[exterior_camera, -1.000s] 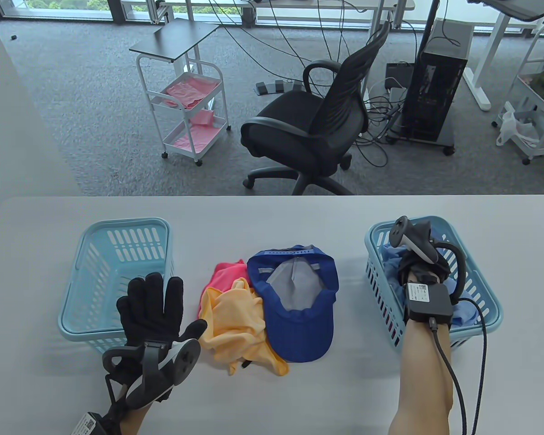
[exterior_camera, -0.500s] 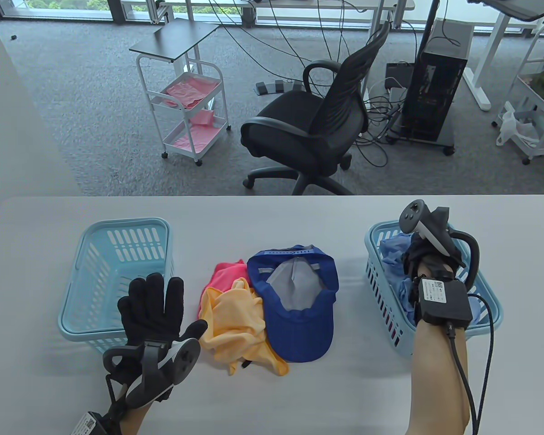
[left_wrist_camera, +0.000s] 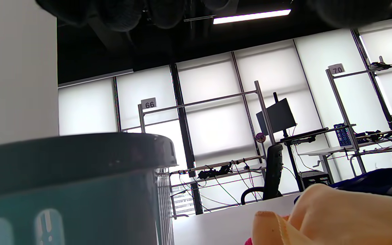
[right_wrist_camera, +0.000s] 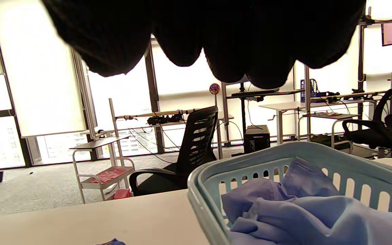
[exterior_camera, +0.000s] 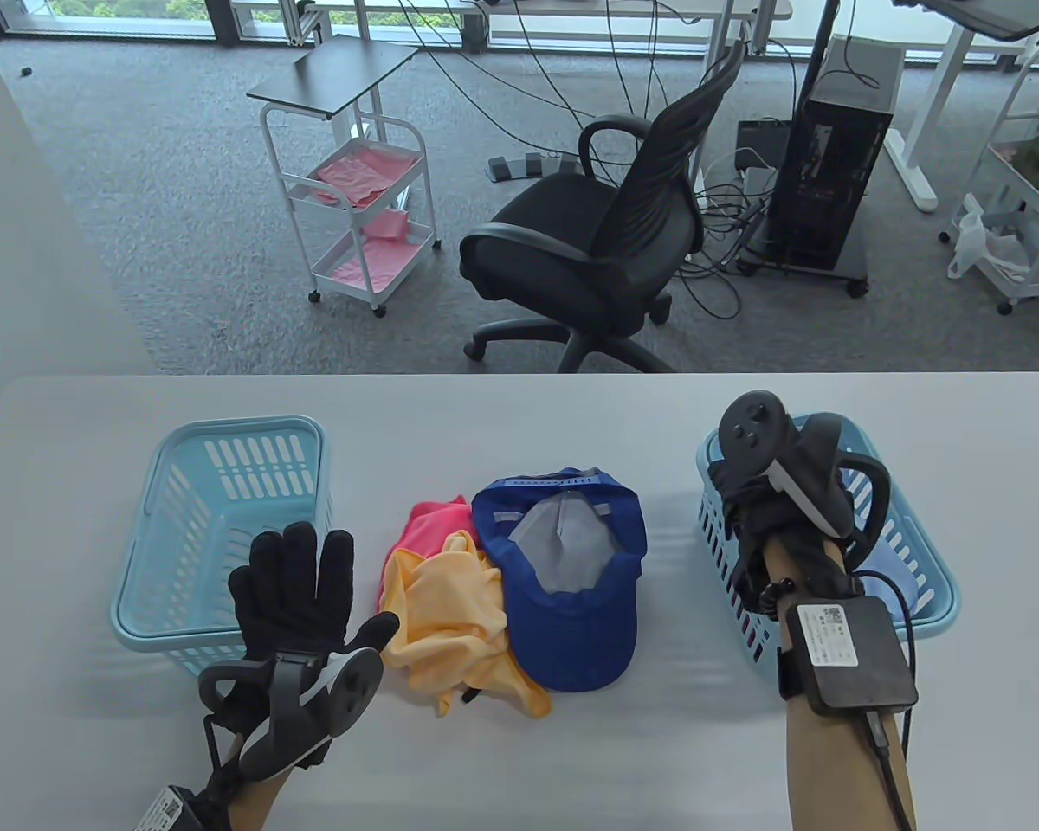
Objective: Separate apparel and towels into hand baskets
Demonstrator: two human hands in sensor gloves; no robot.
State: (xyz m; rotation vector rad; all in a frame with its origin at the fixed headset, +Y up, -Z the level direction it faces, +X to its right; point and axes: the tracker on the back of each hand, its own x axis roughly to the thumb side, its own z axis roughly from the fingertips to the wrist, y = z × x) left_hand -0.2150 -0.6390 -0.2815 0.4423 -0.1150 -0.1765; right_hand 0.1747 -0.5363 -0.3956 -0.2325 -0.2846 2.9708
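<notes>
Between the two baskets, a small pile waits on the white table [exterior_camera: 519,753]. A blue cap [exterior_camera: 571,597] lies upside down, so you can see its grey inside. An orange cloth [exterior_camera: 450,623] is bunched up just beside it and touching it, and a pink cloth [exterior_camera: 424,524] peeks out from under the orange one. They sit in the middle, I think, so either hand can reach them.

The left basket [exterior_camera: 216,450] looks bare inside — nothing shows in the part I can see. The right basket [exterior_camera: 926,589] has a soft light-blue cloth [right_wrist_camera: 284,211] crumpled in it, so one thing looks sorted and three are left.

The left hand [exterior_camera: 294,589] lies near the front of the left basket, partly over its rim. Its fingers are straight and spread, with the thumb pointing at the orange cloth. It holds nothing. It looks like it is just waiting.

The right hand [exterior_camera: 762,511] is over the left side of the right basket, above the blue cloth. Its fingers [right_wrist_camera: 216,37] hang down with nothing between them, and the cloth sits lower down, not touching. They look loosely bent, but how far they are curled I cannot tell. My guess is this hand will go to the pile next.
</notes>
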